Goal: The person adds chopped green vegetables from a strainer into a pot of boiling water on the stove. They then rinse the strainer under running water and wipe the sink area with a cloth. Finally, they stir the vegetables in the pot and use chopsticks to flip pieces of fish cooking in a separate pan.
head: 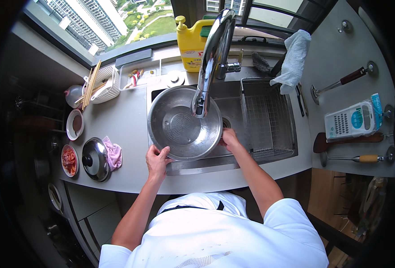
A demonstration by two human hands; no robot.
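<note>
A perforated stainless steel basin (184, 147) sits between my hands, over the left part of the sink (232, 102) and overlapping the counter. My left hand (157, 162) grips its near left rim, the thumb on top. At its lower right side my right hand (229, 139) holds the rim, with some fingers hidden beneath. The chrome faucet (206, 70) arches over the basin, its spout above the bowl's right part. No running water is visible. A wire draining basket (266, 117) hangs in the sink's right half.
On the left counter are a pot lid (98, 164), a pink cloth (113, 152), two bowls (73, 124), a white basket (112, 88) with chopsticks and a clear tray (140, 82). Behind stands a yellow jug (189, 43). A white towel (294, 57) hangs right; a grater (348, 120) and utensils line the wall.
</note>
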